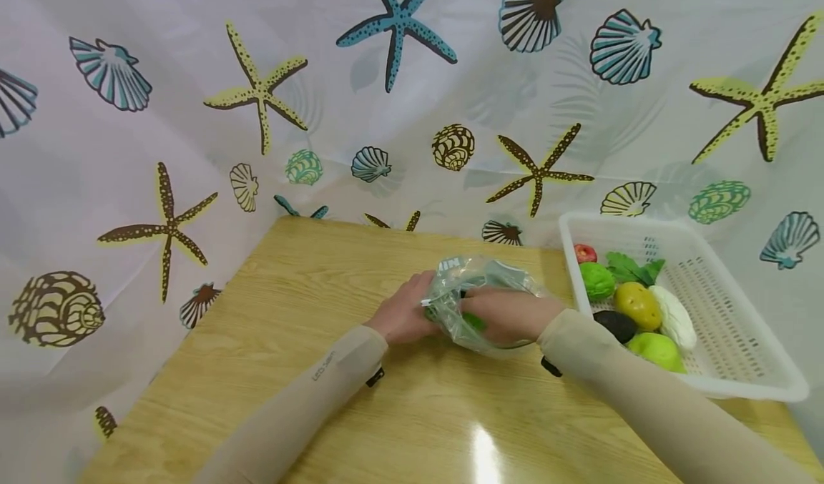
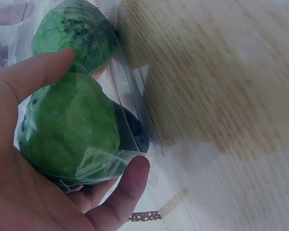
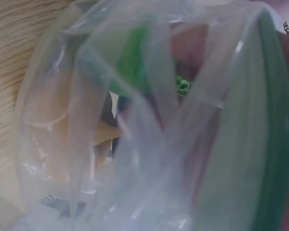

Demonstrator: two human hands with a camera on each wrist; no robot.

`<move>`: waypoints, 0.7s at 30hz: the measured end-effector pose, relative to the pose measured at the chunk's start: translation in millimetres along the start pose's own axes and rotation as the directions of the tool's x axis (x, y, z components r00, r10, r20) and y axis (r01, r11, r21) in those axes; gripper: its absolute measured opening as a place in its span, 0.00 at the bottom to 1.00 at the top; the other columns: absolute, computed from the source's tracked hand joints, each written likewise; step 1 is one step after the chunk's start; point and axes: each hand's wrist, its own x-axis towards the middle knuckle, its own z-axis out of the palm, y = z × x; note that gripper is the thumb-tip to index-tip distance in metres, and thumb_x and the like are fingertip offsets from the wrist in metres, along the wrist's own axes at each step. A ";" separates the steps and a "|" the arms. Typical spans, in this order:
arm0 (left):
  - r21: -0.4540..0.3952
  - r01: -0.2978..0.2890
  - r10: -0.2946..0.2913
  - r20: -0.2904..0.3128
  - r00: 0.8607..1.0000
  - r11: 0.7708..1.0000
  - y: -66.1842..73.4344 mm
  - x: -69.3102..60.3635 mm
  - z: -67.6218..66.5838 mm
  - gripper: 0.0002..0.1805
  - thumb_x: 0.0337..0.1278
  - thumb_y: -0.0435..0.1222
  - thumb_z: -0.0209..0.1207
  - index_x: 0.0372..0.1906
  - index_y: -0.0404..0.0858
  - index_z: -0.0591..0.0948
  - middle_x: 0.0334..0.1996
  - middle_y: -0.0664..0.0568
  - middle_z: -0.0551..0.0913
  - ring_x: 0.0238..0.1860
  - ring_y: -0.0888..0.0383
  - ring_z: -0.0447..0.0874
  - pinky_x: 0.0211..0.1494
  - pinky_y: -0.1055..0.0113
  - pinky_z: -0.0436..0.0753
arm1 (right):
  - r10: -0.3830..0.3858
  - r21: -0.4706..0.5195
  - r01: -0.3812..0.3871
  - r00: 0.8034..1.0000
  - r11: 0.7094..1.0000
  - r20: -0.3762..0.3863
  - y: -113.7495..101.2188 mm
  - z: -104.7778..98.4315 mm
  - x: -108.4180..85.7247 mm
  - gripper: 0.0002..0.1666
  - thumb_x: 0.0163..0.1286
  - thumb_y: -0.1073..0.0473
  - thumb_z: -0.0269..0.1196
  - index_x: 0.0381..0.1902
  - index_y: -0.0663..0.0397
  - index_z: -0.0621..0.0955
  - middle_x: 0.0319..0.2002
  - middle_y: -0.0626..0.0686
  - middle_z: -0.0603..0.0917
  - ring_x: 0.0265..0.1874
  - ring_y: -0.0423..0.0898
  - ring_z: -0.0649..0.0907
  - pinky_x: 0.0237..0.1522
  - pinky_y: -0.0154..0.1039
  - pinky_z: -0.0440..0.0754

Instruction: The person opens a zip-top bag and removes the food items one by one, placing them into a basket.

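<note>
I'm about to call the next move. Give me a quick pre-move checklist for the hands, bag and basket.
1. Left hand steadying the clear bag: ok, it holds the bag from outside.
2. Bag mouth open: ok, the right hand reaches in through it.
3. Right hand out of the bag: not ok, it is inside.
4. Right hand empty: cannot tell, its grip is obscured.
5. Two green pieces inside the bag: ok, the left wrist view shows both through the plastic.
6. White basket upright: ok, it stands to the right of the bag with produce in it.
</note>
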 end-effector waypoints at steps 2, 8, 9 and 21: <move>0.001 0.004 -0.004 0.001 1.000 1.000 -0.6 0.0 0.4 0.53 0.53 0.59 0.68 0.79 0.54 0.53 0.72 0.56 0.65 0.71 0.55 0.66 0.67 0.46 0.74 | 0.004 -0.001 -0.004 1.000 1.000 0.000 0.2 1.7 1.1 0.17 0.65 0.66 0.64 0.52 0.53 0.82 0.43 0.51 0.82 0.43 0.47 0.82 0.49 0.45 0.82; -0.007 0.017 -0.017 -0.004 1.000 1.000 0.5 0.4 1.5 0.51 0.53 0.58 0.68 0.78 0.54 0.55 0.70 0.55 0.67 0.69 0.54 0.68 0.65 0.46 0.76 | 0.033 0.042 -0.033 0.999 0.999 0.004 1.1 5.0 1.8 0.21 0.66 0.64 0.64 0.58 0.55 0.78 0.48 0.56 0.83 0.49 0.53 0.83 0.55 0.50 0.81; -0.008 0.016 -0.016 -0.005 1.000 1.000 1.3 0.8 1.8 0.51 0.54 0.58 0.68 0.78 0.53 0.55 0.70 0.54 0.67 0.69 0.54 0.68 0.65 0.46 0.76 | 0.040 0.045 -0.040 0.999 0.998 0.008 1.8 5.5 1.2 0.23 0.67 0.64 0.64 0.60 0.55 0.77 0.51 0.57 0.82 0.51 0.54 0.83 0.56 0.51 0.81; -0.012 -0.016 0.016 -0.019 1.000 1.000 3.7 -0.1 1.6 0.50 0.51 0.55 0.70 0.77 0.54 0.59 0.71 0.56 0.68 0.70 0.55 0.67 0.66 0.48 0.75 | 0.002 0.004 -0.002 0.998 1.000 -0.057 4.5 2.9 -3.5 0.24 0.66 0.56 0.66 0.58 0.57 0.78 0.48 0.54 0.80 0.47 0.48 0.81 0.52 0.47 0.81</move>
